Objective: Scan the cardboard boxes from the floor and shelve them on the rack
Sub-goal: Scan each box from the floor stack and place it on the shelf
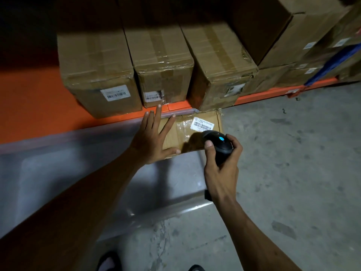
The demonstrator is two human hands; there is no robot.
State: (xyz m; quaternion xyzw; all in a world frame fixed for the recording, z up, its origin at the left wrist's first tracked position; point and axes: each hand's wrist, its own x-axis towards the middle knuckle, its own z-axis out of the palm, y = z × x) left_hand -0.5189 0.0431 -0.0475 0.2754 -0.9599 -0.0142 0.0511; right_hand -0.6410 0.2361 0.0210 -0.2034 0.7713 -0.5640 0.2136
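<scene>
A small cardboard box (187, 132) with a white barcode label (203, 124) lies in the far right corner of a translucent plastic bin (78, 173). My left hand (151, 136) rests flat on the box's left part, fingers spread. My right hand (220, 165) grips a black barcode scanner (218, 142) with a lit blue button, its head just below the label. Three taped cardboard boxes (97, 69) (160, 63) (216, 63) stand side by side on the orange rack shelf (29, 114) behind the bin.
More cardboard boxes (293, 36) are stacked on the rack at the right, beside a blue upright (332, 61). Grey concrete floor (293, 163) extends to the right and front. My sandalled feet (109, 261) show at the bottom edge.
</scene>
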